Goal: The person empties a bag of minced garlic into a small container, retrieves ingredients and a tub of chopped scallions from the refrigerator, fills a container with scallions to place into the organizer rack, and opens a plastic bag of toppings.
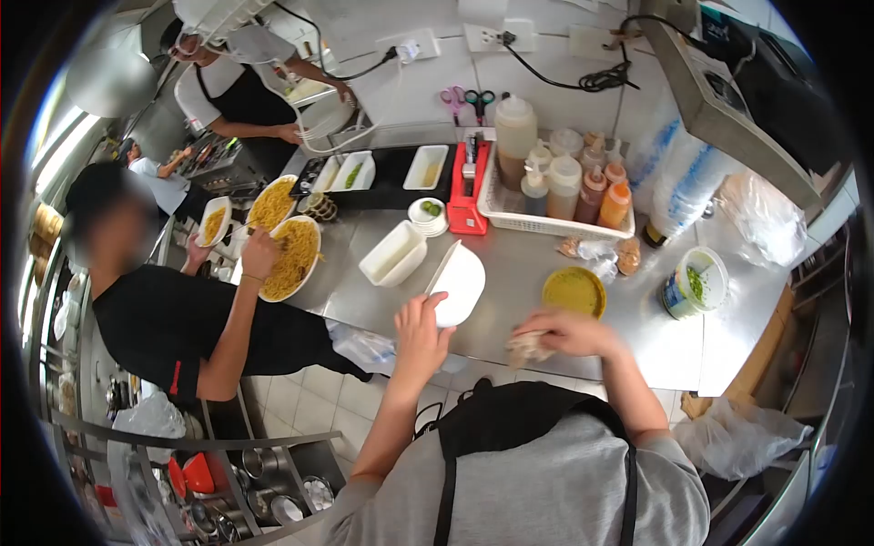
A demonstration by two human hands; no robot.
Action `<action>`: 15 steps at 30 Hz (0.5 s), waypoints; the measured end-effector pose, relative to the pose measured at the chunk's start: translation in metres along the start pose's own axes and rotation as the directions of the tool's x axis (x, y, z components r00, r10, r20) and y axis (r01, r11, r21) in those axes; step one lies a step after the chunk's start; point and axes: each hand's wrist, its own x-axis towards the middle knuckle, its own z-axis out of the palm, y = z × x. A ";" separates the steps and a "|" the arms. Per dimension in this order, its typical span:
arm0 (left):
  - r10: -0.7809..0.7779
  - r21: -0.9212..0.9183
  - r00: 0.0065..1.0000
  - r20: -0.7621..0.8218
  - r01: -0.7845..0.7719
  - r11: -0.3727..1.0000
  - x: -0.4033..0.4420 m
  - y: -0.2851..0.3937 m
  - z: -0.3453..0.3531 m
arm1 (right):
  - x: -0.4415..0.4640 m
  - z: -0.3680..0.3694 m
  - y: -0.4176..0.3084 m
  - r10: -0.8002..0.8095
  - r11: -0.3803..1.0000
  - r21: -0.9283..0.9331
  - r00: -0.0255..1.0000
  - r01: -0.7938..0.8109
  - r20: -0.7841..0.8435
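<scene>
My left hand (421, 329) grips the near end of a white oblong dish (462, 284), tilted up on its side over the steel counter. Left of it sits another white rectangular dish (393, 254). My right hand (572, 331) is closed around a crumpled beige cloth (529, 348) at the counter's front edge, slightly blurred. Just beyond that hand lies a round yellow-green lid or shallow dish (574, 291). Farther right stands a white tub (696, 283) with chopped greens inside.
A white basket (546, 224) of squeeze bottles stands at the back beside a red device (469, 187). Small plates with limes (427, 215) are nearby. At left, a co-worker (182, 291) handles noodles over large plates (291, 259); another person (255, 100) stands behind.
</scene>
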 end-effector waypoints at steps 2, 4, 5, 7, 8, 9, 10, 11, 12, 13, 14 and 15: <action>0.067 0.077 0.997 0.031 -0.070 0.995 0.005 0.006 0.022 | -0.055 -0.022 -0.010 0.138 0.983 -0.097 0.977 -0.155 -0.161; 0.134 0.123 0.991 0.015 -0.135 0.983 0.013 0.002 0.052 | -0.095 -0.033 -0.002 0.189 0.920 -0.257 0.908 -0.297 -0.373; 0.132 0.141 0.991 0.016 -0.133 0.981 0.017 0.002 0.062 | -0.110 -0.033 0.003 0.206 0.864 -0.316 0.848 -0.391 -0.487; 0.127 0.177 0.992 0.017 -0.128 0.976 0.022 0.004 0.081 | -0.125 -0.028 0.014 0.310 0.732 -0.317 0.709 -0.603 -0.633; 0.124 0.179 0.992 0.014 -0.125 0.976 0.026 0.004 0.087 | -0.128 -0.021 0.028 0.265 0.678 -0.349 0.657 -0.647 -0.706; 0.140 0.141 0.990 0.014 -0.141 0.980 0.030 0.004 0.089 | -0.128 -0.017 0.039 0.207 0.620 -0.375 0.605 -0.689 -0.769; 0.154 0.104 0.988 0.018 -0.155 0.982 0.033 0.004 0.090 | -0.125 -0.015 0.049 0.159 0.624 -0.388 0.596 -0.678 -0.787; 0.163 0.070 0.986 0.023 -0.164 0.984 0.033 0.006 0.091 | -0.115 -0.017 0.043 0.143 0.668 -0.356 0.583 -0.653 -0.800; 0.160 0.010 0.987 -0.024 -0.160 0.987 0.036 0.012 0.088 | -0.104 -0.019 0.043 0.144 0.679 -0.334 0.564 -0.654 -0.813; 0.153 0.004 0.987 -0.040 -0.153 0.988 0.035 0.016 0.084 | -0.094 -0.017 0.048 0.149 0.691 -0.308 0.545 -0.654 -0.825; 0.146 -0.001 0.988 -0.054 -0.147 0.989 0.034 0.021 0.079 | -0.086 -0.013 0.059 0.177 0.682 -0.269 0.510 -0.680 -0.842; 0.142 -0.007 0.987 -0.075 -0.143 0.990 0.035 0.024 0.078 | -0.076 -0.012 0.075 0.197 0.671 -0.234 0.473 -0.704 -0.859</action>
